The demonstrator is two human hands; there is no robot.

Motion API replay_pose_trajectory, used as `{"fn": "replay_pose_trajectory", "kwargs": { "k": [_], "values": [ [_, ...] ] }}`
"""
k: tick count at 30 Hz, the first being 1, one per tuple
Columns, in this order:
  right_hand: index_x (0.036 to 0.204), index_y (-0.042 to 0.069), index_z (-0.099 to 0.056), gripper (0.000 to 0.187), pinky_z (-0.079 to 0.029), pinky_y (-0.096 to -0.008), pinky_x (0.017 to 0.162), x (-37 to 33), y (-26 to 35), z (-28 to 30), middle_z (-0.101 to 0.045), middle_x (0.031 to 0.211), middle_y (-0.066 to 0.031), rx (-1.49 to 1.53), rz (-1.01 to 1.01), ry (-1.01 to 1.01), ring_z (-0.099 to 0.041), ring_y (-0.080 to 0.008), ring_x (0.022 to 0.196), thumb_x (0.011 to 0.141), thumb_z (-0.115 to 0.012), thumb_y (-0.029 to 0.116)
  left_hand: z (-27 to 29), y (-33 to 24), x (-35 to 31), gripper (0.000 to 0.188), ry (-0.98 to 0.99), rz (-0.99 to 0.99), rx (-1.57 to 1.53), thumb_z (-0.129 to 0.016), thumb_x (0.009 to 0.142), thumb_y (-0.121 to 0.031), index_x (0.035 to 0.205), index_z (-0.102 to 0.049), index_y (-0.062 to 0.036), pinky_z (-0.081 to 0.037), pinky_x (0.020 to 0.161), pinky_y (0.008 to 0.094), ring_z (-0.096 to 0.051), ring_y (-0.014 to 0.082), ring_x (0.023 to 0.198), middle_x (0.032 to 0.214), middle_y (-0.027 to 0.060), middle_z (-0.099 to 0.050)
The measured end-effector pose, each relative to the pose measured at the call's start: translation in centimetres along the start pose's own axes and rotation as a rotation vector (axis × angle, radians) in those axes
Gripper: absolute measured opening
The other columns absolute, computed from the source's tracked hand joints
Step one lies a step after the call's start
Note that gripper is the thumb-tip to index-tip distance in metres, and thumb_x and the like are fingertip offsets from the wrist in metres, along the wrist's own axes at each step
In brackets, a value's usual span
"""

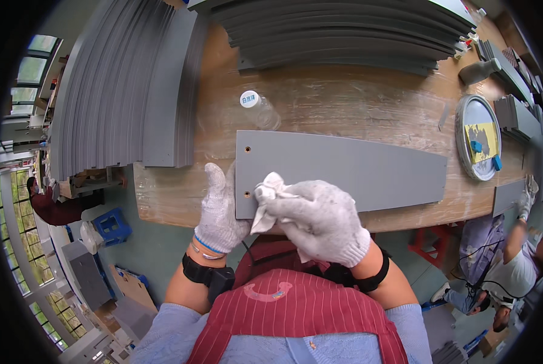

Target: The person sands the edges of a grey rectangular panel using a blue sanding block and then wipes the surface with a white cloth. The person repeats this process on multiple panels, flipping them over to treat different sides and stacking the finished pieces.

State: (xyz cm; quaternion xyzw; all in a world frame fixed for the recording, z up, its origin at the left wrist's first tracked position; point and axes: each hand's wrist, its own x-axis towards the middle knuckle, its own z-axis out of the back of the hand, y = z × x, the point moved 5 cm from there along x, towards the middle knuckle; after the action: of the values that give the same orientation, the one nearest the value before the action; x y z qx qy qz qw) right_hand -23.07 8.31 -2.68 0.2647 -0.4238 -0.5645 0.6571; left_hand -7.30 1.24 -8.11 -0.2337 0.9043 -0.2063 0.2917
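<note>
A long grey panel (368,173), narrower at its right end, lies before me at the table's near edge. Two small brass-coloured holes show near its left end. My left hand (219,212), in a white knit glove, holds the panel's left end; the thumb points up, apart from the panel, and the other fingers are partly hidden at its edge. A crumpled white cloth (273,187) is pinched in my gloved right hand (326,218), over the panel's left part close to the lower hole.
Grey panels stand stacked at the left (114,91) and far side (338,36). Beyond my panel lies a clear bottle (265,115) with a white cap. At right are a round lid (461,142) with a yellow sheet and blue pieces, and a grey bottle (479,71). A co-worker (514,261) is at right.
</note>
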Motion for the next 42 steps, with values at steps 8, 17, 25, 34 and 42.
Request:
{"fn": "replay_pose_trajectory", "kwargs": {
  "k": [8,17,25,34,42],
  "values": [
    [0.109,0.010,-0.070,0.026,-0.054,-0.0382,0.072,-1.1,-6.9,4.2,-0.067,0.092,-0.0104,-0.722,-0.259,-0.556,-0.065,-0.0283,0.080,0.083,-0.070,0.011,-1.1,1.1,-0.4,0.094,0.011,0.121,-0.055,-0.028,0.090,-0.080,0.155,-0.027,-0.0118,-0.054,0.096,0.0568,-0.053,0.0376,0.130,0.147,0.0192,-0.045],
    [0.102,0.016,-0.074,0.031,-0.054,-0.0394,0.065,0.2,3.1,-4.6,-0.068,0.087,-0.0079,0.033,0.097,0.253,-0.068,-0.0294,0.079,0.071,-0.074,0.013,0.3,-0.2,-0.5,0.094,-0.001,0.050,-0.393,-0.026,0.092,-0.079,0.155,-0.027,-0.0098,-0.047,0.105,0.0520,-0.048,0.0346,0.133,0.150,0.0178,-0.042],
    [0.109,0.010,-0.072,0.027,-0.055,-0.0346,0.077,-0.1,-5.5,2.1,-0.068,0.099,-0.0130,-0.330,-0.298,-0.302,-0.068,-0.0274,0.087,0.083,-0.070,0.005,1.1,0.7,0.3,0.086,0.169,0.152,-0.349,-0.031,0.095,-0.072,0.157,-0.023,-0.0123,-0.038,0.102,0.0742,-0.040,0.0455,0.139,0.155,0.0220,-0.034],
    [0.105,0.010,-0.075,0.024,-0.054,-0.0384,0.085,-15.1,-16.9,9.2,-0.069,0.102,-0.0129,-0.501,-0.785,-0.571,-0.068,-0.0304,0.096,0.083,-0.074,0.019,14.6,5.0,2.2,0.030,-0.452,0.059,-0.011,-0.055,0.099,-0.017,0.127,-0.053,-0.0051,-0.062,0.077,0.0514,-0.066,0.0332,0.105,0.121,0.0143,-0.062],
    [0.106,0.001,-0.074,0.028,-0.053,-0.0363,0.086,-13.7,-25.1,24.5,-0.074,0.099,-0.0154,-0.570,-0.890,-0.642,-0.071,-0.0284,0.096,0.089,-0.069,0.023,17.3,4.8,1.4,0.024,-0.626,-0.042,0.057,-0.059,0.097,-0.019,0.119,-0.057,-0.0097,-0.061,0.077,0.0453,-0.067,0.0283,0.103,0.117,0.0096,-0.064]
  ]
}}
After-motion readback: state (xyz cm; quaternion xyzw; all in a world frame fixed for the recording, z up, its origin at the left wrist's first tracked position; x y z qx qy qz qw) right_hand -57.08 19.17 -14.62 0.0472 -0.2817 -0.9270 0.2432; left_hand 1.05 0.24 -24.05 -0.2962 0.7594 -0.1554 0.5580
